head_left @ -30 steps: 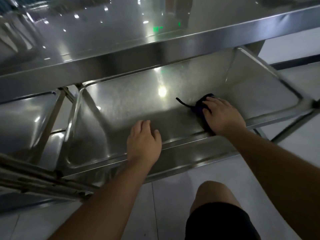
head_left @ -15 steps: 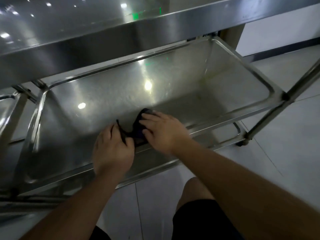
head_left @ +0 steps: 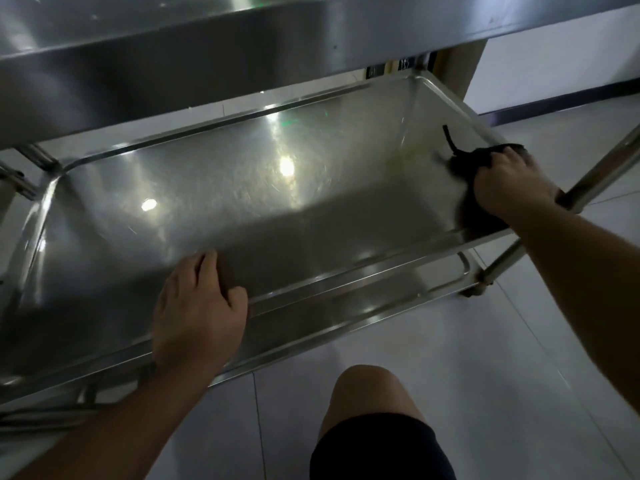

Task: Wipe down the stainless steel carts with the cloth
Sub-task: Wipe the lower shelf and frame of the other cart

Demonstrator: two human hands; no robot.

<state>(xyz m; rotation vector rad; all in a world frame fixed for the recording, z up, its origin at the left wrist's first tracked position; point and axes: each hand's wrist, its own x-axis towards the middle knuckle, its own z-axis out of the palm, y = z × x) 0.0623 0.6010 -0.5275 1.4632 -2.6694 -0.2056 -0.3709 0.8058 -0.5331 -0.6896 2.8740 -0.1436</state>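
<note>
A dark cloth (head_left: 465, 164) is grasped by the right hand (head_left: 509, 183) at the right end of the steel cart's tray (head_left: 207, 202). The tray's near rim is gripped by the left hand (head_left: 197, 313).

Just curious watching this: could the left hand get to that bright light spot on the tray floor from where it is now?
Probably yes. The left hand grips the near rim of the tray, and the tray floor up to the bright spot looks bare. The cloth and right hand are at the right end.
</note>
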